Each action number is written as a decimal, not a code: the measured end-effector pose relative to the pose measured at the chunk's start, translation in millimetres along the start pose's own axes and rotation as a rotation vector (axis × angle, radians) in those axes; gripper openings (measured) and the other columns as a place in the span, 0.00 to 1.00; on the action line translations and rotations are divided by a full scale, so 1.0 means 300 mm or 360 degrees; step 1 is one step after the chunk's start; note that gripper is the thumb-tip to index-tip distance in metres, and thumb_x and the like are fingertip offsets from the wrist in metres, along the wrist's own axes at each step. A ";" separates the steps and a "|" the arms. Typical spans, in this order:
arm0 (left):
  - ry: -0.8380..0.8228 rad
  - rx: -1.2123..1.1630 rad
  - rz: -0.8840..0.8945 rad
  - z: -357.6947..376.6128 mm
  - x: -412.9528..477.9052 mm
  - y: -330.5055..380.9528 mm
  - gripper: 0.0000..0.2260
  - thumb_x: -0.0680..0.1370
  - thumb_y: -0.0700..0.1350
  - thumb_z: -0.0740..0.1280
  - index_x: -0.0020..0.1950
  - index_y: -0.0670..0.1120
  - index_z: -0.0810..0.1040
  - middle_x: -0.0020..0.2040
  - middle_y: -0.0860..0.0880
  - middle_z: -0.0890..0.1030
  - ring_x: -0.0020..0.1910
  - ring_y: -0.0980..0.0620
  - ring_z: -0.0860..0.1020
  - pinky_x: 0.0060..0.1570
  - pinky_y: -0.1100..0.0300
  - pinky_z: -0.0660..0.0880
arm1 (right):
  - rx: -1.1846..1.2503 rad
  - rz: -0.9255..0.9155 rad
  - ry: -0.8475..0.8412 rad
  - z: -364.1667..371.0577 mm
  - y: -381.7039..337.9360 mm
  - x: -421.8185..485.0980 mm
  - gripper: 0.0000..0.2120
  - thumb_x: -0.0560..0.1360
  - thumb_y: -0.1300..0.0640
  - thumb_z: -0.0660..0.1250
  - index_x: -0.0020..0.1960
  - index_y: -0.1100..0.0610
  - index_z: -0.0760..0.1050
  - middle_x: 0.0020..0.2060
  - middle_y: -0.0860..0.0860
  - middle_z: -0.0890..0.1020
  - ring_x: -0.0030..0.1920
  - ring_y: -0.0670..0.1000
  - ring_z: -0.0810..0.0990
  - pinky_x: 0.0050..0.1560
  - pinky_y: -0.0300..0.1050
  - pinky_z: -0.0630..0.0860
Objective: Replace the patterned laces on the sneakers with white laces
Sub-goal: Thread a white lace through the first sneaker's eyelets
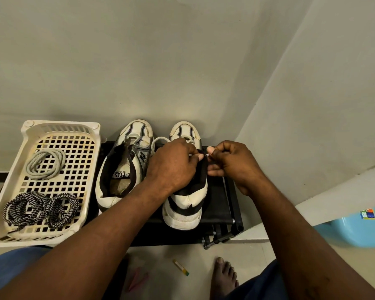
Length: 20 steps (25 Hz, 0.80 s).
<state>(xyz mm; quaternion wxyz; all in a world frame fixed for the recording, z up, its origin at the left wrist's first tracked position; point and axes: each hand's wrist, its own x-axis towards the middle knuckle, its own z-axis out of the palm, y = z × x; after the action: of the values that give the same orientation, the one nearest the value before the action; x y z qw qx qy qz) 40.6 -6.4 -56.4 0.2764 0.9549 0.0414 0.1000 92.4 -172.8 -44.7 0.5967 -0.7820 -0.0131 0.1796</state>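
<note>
We count two sneakers on the black rack (220, 198): a left sneaker (126, 169) and a right sneaker (185, 205). One basket (62, 124) holds two patterned laces (24, 207) (63, 207) and one coiled white lace (46, 164). A loose white lace (160, 139) loops by the right sneaker's toe. Our left hand (173, 164) curls tightly over that sneaker's top, and our right hand (233, 164) pinches the loose lace's tip.

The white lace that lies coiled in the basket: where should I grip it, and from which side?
Probably from above: the white lace lies flat as a loose coil on the basket floor, with walls around. Pinch all the bundled strands together at the coil's right side, so that it lifts as one ring.
</note>
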 end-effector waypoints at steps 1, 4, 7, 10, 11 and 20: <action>-0.0001 -0.0008 0.0005 0.000 -0.001 0.001 0.11 0.81 0.57 0.67 0.55 0.53 0.85 0.52 0.53 0.81 0.52 0.50 0.80 0.49 0.52 0.76 | 0.0048 0.0037 -0.0014 -0.002 0.000 0.000 0.10 0.82 0.56 0.70 0.44 0.60 0.79 0.41 0.58 0.86 0.37 0.53 0.86 0.41 0.47 0.85; -0.0008 -0.0039 0.0008 -0.011 -0.002 -0.001 0.09 0.80 0.54 0.69 0.55 0.53 0.86 0.51 0.53 0.83 0.51 0.49 0.81 0.50 0.52 0.78 | 0.0009 0.0062 -0.0011 0.010 -0.001 0.000 0.11 0.83 0.54 0.69 0.45 0.59 0.79 0.40 0.56 0.85 0.35 0.50 0.85 0.40 0.45 0.84; 0.0023 -0.0073 -0.0024 -0.022 -0.006 0.002 0.08 0.79 0.52 0.69 0.53 0.54 0.87 0.50 0.52 0.85 0.49 0.49 0.82 0.49 0.51 0.80 | -0.0070 -0.0029 0.0102 0.012 -0.003 0.005 0.10 0.79 0.52 0.74 0.45 0.59 0.80 0.38 0.55 0.85 0.37 0.50 0.85 0.43 0.47 0.85; 0.0049 -0.0067 -0.0025 -0.020 -0.010 0.011 0.09 0.77 0.52 0.68 0.51 0.54 0.87 0.47 0.52 0.85 0.46 0.49 0.82 0.46 0.53 0.79 | -0.0107 -0.0119 0.0107 -0.009 -0.020 -0.003 0.10 0.78 0.52 0.75 0.44 0.58 0.81 0.34 0.51 0.83 0.36 0.49 0.81 0.42 0.44 0.84; 0.0051 -0.0054 -0.0019 -0.019 -0.010 0.014 0.09 0.77 0.53 0.67 0.51 0.55 0.87 0.47 0.52 0.84 0.46 0.49 0.82 0.45 0.53 0.79 | -0.0067 -0.0129 0.0061 -0.011 -0.026 -0.006 0.08 0.79 0.54 0.74 0.46 0.58 0.81 0.34 0.51 0.83 0.35 0.49 0.80 0.40 0.44 0.83; 0.0026 -0.0024 -0.0042 -0.004 -0.004 0.008 0.10 0.80 0.55 0.66 0.57 0.56 0.85 0.52 0.53 0.84 0.51 0.49 0.81 0.48 0.52 0.78 | -0.0204 -0.0047 -0.0079 -0.030 -0.020 -0.007 0.05 0.79 0.62 0.71 0.49 0.55 0.85 0.41 0.52 0.87 0.42 0.50 0.86 0.44 0.42 0.82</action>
<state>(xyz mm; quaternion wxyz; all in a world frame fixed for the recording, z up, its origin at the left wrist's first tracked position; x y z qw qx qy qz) 39.2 -8.0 -54.2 0.2846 0.9513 0.0554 0.1045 94.4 -179.8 -36.7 0.5475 -0.8136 -0.0510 0.1889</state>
